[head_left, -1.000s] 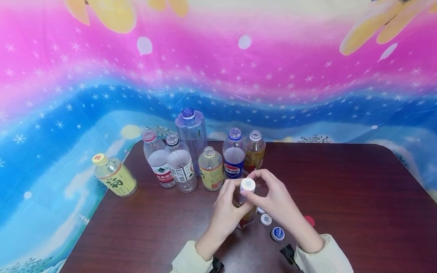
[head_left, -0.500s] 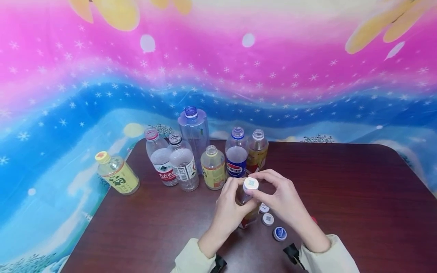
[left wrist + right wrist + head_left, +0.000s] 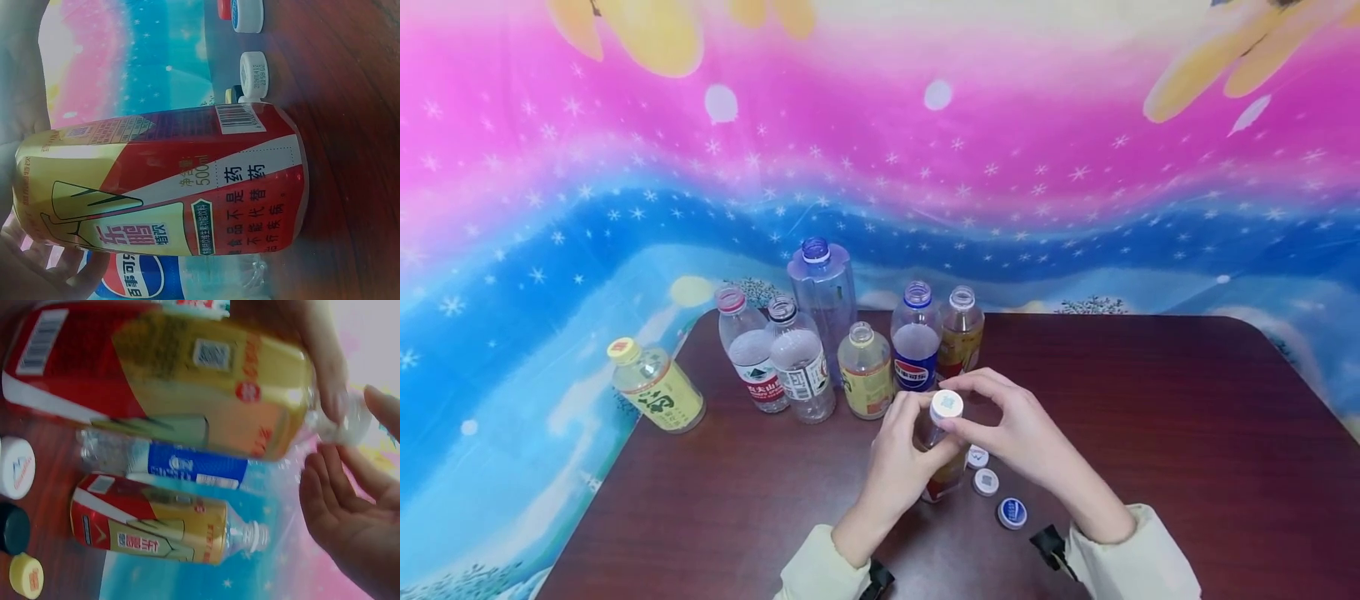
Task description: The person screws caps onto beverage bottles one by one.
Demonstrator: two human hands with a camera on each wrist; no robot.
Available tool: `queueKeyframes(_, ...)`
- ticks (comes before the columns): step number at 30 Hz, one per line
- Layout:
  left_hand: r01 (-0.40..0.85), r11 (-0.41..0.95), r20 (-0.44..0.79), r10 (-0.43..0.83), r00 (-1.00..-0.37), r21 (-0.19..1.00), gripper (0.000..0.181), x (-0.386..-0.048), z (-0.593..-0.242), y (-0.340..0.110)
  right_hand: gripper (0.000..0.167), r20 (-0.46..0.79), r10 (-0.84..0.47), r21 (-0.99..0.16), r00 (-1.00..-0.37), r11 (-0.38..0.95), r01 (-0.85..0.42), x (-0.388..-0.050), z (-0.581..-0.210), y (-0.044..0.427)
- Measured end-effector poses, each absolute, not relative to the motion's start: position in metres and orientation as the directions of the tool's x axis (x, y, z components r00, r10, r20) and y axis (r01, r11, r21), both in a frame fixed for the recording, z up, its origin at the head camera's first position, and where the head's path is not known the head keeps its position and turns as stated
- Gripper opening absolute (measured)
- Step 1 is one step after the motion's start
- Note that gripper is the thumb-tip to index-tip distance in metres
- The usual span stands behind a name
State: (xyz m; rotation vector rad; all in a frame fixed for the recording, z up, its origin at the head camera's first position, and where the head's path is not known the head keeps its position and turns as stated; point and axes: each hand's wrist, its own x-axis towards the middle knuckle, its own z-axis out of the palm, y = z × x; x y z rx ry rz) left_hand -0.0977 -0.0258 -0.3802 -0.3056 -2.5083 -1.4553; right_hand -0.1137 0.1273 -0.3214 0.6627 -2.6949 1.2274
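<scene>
A drink bottle with a red and gold label stands upright in front of me. My left hand grips it near the top, fingers and thumb round its shoulder. The bottle's white cap sits at its mouth. My right hand pinches that cap between thumb and fingers. In the right wrist view the cap is blurred, so how tightly it sits on the neck cannot be told. Beside the bottle lie loose caps: a white cap, another white cap and a blue-topped cap.
Uncapped bottles stand behind the hands: a Pepsi bottle, another gold-labelled bottle, a yellow-labelled bottle, a tall purple-tinted bottle and two clear water bottles. A capped yellow-labelled bottle stands at the table's left edge.
Both hands keep their hold on the bottle and cap. My right wrist has swung slightly to the right, and its forearm now covers the red cap. The view has shifted a little.
</scene>
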Motion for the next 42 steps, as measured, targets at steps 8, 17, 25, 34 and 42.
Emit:
queueKeyframes(8, 0.296, 0.423, 0.274, 0.114, -0.955, 0.856, 0.031, -0.104, -0.379, -0.03, 0.029, 0.258, -0.429, -0.684, -0.866, 0.552, -0.477, -0.12, -0.319, 0.133)
queueKeyframes(17, 0.268, 0.401, 0.257, 0.082, -0.963, 0.876, 0.031, -0.101, -0.379, -0.026, 0.026, 0.285, -0.37, -0.664, -0.884, 0.589, -0.46, -0.115, -0.319, 0.126)
queueKeyframes(25, 0.24, 0.443, 0.254, 0.029, -0.967, 0.864, 0.041, -0.094, -0.384, -0.016, 0.024, 0.276, -0.334, -0.673, -0.901, 0.602, -0.429, -0.111, -0.317, 0.124)
queueKeyframes(34, 0.186, 0.49, 0.167, 0.083, -0.983, 0.852, 0.065, -0.085, -0.386, -0.021, 0.026, 0.236, -0.277, -0.72, -0.931, 0.594, -0.359, -0.107, -0.319, 0.119)
queueKeyframes(42, 0.139, 0.499, 0.157, 0.005, -0.988, 0.855, 0.082, -0.081, -0.39, -0.021, 0.028, 0.227, -0.228, -0.764, -0.947, 0.561, -0.318, -0.106, -0.324, 0.115)
